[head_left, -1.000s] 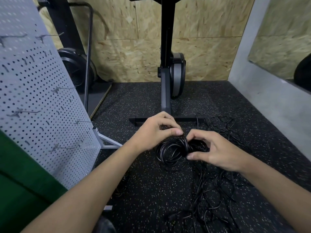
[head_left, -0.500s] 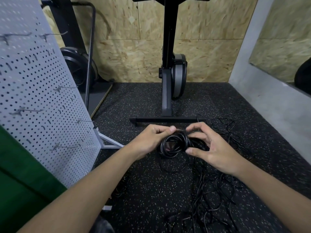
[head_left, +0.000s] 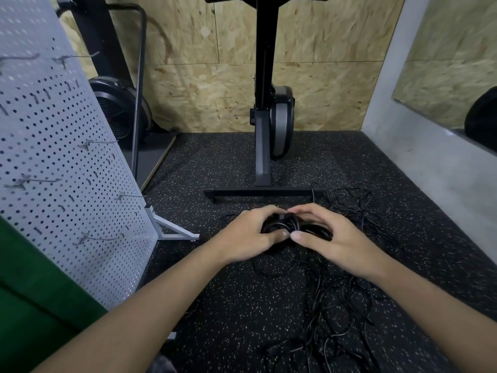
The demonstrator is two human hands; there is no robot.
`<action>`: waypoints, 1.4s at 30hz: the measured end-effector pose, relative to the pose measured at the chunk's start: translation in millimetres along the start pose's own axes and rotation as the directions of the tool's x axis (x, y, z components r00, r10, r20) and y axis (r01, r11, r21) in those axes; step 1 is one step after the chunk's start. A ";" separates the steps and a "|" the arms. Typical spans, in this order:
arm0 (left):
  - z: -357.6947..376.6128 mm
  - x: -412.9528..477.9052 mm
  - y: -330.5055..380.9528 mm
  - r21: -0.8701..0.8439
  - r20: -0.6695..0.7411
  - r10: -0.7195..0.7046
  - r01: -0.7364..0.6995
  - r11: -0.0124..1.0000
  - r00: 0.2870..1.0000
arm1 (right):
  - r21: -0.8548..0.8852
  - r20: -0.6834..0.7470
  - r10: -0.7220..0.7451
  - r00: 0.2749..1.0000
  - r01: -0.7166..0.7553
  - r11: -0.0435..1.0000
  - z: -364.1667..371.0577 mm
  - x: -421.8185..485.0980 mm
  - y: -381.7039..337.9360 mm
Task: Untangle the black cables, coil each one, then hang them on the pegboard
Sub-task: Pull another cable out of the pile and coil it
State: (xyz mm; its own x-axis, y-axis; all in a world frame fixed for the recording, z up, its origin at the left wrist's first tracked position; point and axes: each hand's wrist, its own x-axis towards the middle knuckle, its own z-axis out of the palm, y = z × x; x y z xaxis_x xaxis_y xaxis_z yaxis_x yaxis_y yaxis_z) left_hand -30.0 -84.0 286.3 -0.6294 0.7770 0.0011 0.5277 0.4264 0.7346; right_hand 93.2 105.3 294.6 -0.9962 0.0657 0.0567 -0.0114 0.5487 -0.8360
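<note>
1. The left hand point(head_left: 250, 235) and right hand point(head_left: 333, 238) both clasp one coiled black cable point(head_left: 282, 223), held just above the floor at mid-view.
2. Open speckled rubber floor point(head_left: 228, 305) reaches left to the pegboard point(head_left: 67, 170). An OSB wall point(head_left: 201, 90) closes the back and a grey wall point(head_left: 430, 170) the right.
3. Tangled cables point(head_left: 336, 305) sprawl beneath the right arm, and an exercise machine's crossbar point(head_left: 263, 192) lies just beyond the hands.

A coiled cable point(head_left: 282, 224) was gripped just in front of the machine's base bar point(head_left: 263, 192) — the left hand point(head_left: 250, 238) curled round its left side, the right hand point(head_left: 336, 240) round its right. Loose tangled cables point(head_left: 336, 300) were spread nearer than the bar and to its right — the pegboard point(head_left: 67, 170) was stood to its left.
</note>
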 end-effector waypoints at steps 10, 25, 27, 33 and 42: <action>7.0 2.8 0.8 0.012 -0.147 0.091 -0.091 0.996 0.985 | -0.065 -0.111 0.010 0.994 -0.017 0.998 5.0 5.0 6.3; -13.9 -0.9 -5.3 -0.705 0.179 -0.288 0.327 0.629 0.941 | -0.033 -0.324 -0.164 0.932 0.162 0.986 20.2 6.5 2.9; -13.9 0.4 -7.9 -0.738 0.178 -0.326 0.345 0.580 0.929 | -0.038 -0.322 -0.186 0.928 0.184 0.982 20.8 7.2 3.9; -9.9 4.2 -3.1 -0.771 0.134 -0.425 0.363 0.523 0.895 | -0.337 -0.239 -0.371 0.898 0.282 0.898 20.0 11.6 10.2; -10.4 6.4 -3.9 -0.849 0.129 -0.363 0.292 0.440 0.923 | -0.582 -0.104 -0.431 0.896 0.297 0.757 18.9 11.9 12.3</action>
State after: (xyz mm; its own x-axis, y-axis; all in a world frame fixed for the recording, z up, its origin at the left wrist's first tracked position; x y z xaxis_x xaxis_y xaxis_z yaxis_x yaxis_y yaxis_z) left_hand -42.1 -85.5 290.5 -0.6986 0.6222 -0.3532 -0.4356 0.0218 0.8999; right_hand 79.6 97.0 274.6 -0.8792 -0.0911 0.4677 -0.2541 0.9200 -0.2985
